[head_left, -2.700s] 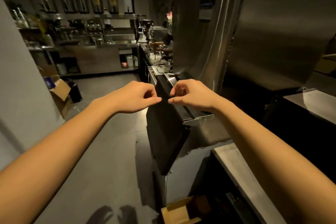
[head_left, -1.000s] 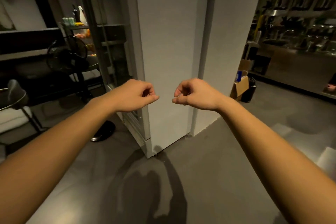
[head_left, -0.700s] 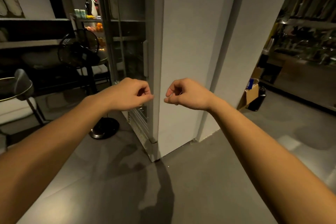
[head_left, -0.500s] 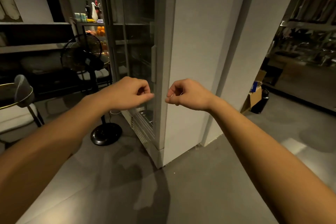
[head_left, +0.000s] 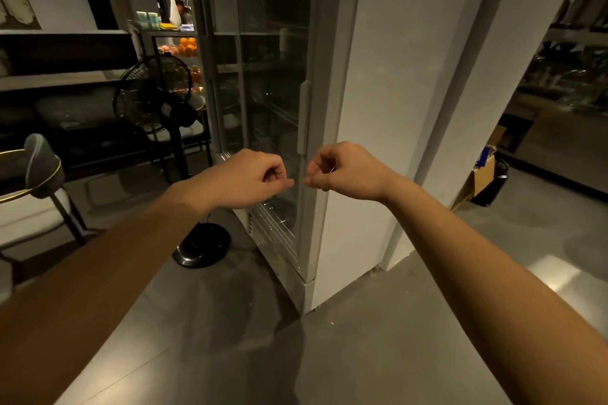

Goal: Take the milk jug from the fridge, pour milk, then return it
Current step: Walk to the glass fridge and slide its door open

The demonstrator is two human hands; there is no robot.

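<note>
A tall white fridge (head_left: pixel 388 108) with a glass door (head_left: pixel 269 82) stands straight ahead, its door shut. A pale vertical handle (head_left: pixel 304 118) runs along the door's right edge. Behind the glass the shelves are dark and no milk jug can be made out. My left hand (head_left: pixel 253 176) and my right hand (head_left: pixel 342 171) hover side by side in front of the door's lower half, fingers curled in loose fists, holding nothing. My right hand is just below the handle and not touching it.
A black standing fan (head_left: pixel 158 99) with a round base (head_left: pixel 202 245) stands left of the fridge. A rack with oranges (head_left: pixel 187 46) and bottles is behind it. A chair (head_left: pixel 42 171) sits far left. A cardboard box (head_left: pixel 483 171) lies at the right by a white pillar (head_left: pixel 477 108).
My view swung from the steel bar counter to the glass-door fridge, and I have come closer to it. Both hands stayed curled together in front of me.
</note>
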